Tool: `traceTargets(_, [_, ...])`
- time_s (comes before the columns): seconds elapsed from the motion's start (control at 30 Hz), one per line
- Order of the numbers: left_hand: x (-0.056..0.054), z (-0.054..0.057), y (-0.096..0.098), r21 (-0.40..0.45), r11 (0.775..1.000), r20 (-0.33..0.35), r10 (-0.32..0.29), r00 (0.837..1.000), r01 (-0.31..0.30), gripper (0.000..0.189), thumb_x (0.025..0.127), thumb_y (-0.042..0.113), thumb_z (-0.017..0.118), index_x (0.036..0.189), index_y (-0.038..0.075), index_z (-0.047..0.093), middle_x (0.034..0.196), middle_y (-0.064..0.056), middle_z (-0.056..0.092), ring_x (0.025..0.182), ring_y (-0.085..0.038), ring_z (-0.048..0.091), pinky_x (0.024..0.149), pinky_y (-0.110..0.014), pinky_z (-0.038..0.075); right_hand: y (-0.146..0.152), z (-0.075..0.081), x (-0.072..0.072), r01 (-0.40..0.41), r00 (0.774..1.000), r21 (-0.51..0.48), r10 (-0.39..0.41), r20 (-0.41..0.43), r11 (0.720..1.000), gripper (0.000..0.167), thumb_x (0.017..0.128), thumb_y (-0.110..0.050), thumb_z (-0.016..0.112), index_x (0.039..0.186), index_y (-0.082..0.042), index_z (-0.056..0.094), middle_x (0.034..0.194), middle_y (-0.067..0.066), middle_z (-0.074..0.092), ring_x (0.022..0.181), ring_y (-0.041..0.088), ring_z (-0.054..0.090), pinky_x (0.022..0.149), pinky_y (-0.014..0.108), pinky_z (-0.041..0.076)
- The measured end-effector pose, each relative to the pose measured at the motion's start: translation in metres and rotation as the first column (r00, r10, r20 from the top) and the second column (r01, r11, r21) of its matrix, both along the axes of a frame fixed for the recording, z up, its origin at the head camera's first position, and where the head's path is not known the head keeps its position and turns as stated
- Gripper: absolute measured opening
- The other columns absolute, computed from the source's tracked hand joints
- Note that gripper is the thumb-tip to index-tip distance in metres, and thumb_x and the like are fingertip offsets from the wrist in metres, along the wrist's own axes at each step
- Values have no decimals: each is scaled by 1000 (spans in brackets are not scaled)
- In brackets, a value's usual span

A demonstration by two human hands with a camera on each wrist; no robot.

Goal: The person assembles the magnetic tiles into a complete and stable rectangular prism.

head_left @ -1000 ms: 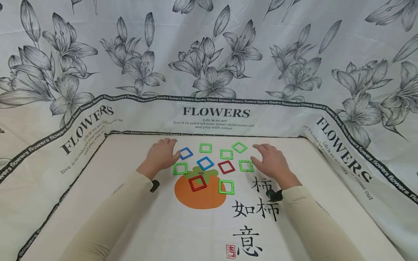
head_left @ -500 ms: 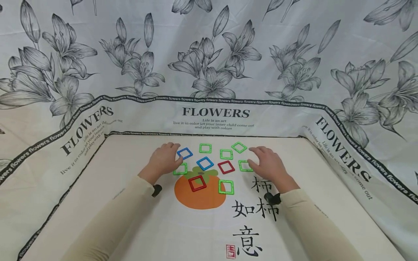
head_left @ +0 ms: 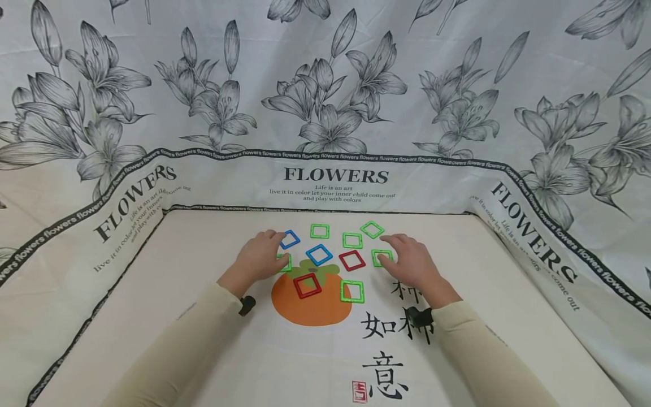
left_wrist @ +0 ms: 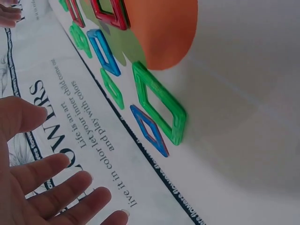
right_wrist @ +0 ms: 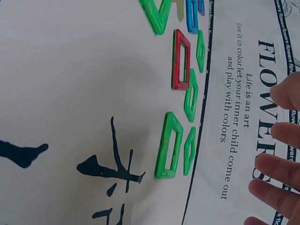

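Note:
My left hand (head_left: 258, 255) hovers at the left of a group of square magnetic tile frames, fingers relaxed and holding nothing. In the head view its fingertips overlap a blue tile (head_left: 297, 239), and its thumb partly hides a green tile (left_wrist: 164, 93). Opposite it, my right hand (head_left: 416, 263) is over the group's right side, also with nothing in it. Its thumb overlaps another green tile (right_wrist: 163, 145) in the head view, while its fingers point toward a tilted green tile (head_left: 367, 224). Both wrist views show the fingers spread loosely above the cloth.
Between the hands lie a second blue tile (head_left: 312, 250), a red tile (head_left: 346, 266) and several green ones. Nearer, a red tile (head_left: 296, 289) and a green tile (head_left: 352, 282) lie on a printed orange persimmon (head_left: 320, 314). A flower-printed curtain (head_left: 335, 130) rises behind the table.
Both hands have moved inward and slightly nearer, the left to the right and the right to the left, now overlapping the outer tiles. The tiles have stayed put.

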State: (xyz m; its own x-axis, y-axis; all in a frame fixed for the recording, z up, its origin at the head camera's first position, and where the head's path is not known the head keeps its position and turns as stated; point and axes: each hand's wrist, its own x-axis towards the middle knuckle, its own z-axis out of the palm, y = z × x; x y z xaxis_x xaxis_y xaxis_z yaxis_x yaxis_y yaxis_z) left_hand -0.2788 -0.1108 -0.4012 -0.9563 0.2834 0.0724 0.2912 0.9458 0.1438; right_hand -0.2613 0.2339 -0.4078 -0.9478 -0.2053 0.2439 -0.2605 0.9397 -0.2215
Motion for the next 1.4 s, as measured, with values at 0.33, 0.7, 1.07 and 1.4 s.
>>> traceTargets(0.33, [10,-7,10,10,1000,18,-16,1000,16,53,92,38,59,136,10,54,136,-12,55,123,-29,52,102,-45,49,-7,-4,5,-17,1000,-30,18,20,999,49,91,-37,60,134,-14,57,137,15,54,127,36,50,105,58,40])
traceTargets(0.7, [15,-11,17,30,999,58,-23,998,22,54,90,37,63,136,11,54,132,-11,57,119,-28,53,100,-45,50,-17,-9,11,-41,996,-38,44,74,998,48,90,-36,61,134,-17,57,137,12,54,127,35,50,103,56,43])
traceTargets(1.07, [21,-19,22,42,998,41,-52,998,50,47,90,34,61,132,11,59,131,-9,59,121,-28,54,101,-43,50,-27,-16,16,-81,993,-21,82,84,997,47,90,-37,62,133,-17,58,134,9,57,123,32,54,103,52,45])
traceTargets(1.4, [21,-26,30,96,993,100,-77,992,67,46,89,32,65,128,8,61,123,-9,62,109,-24,56,98,-38,52,-34,-19,21,-127,985,12,125,119,992,49,90,-38,63,133,-14,59,135,11,56,126,31,51,104,51,45])
